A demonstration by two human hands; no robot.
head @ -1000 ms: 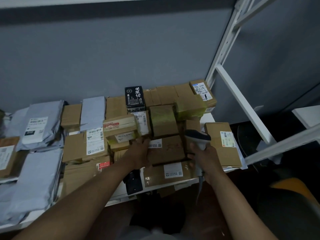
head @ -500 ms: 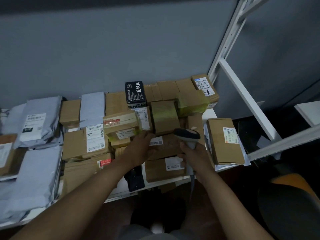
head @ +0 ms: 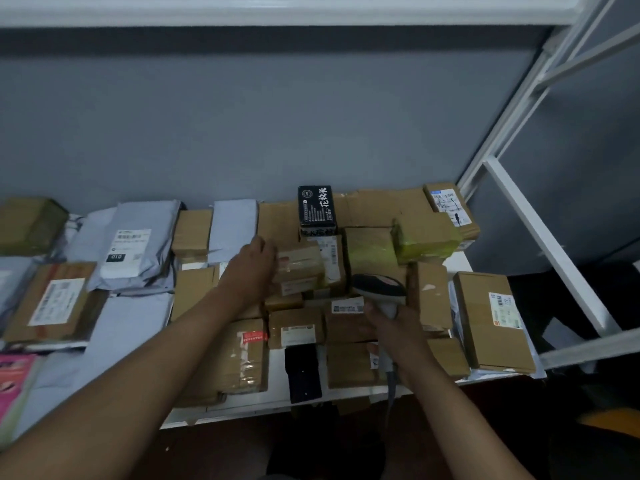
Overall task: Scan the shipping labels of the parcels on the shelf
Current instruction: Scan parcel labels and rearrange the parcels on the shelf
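Observation:
Many brown cardboard parcels and grey mailer bags lie packed on a white shelf (head: 460, 261). My right hand (head: 398, 327) grips a handheld barcode scanner (head: 379, 289), its dark head hovering over a parcel with a small white label (head: 347, 305). My left hand (head: 254, 268) reaches further back and rests against the left side of a small taped box (head: 301, 268) in the middle of the pile; its fingers are partly hidden behind the box. A black box with white characters (head: 317, 209) stands behind.
A white shelf frame (head: 540, 230) rises on the right, with a grey wall behind. A flat box with a label (head: 491, 320) lies at the shelf's right end. Grey mailers (head: 131, 244) and a labelled box (head: 52, 299) fill the left. A black item (head: 303, 374) lies near the front edge.
My left hand moved back and left, from the front parcels to the small taped box. The scanner hand stayed over the front middle parcels. The camera tilted down and drew closer.

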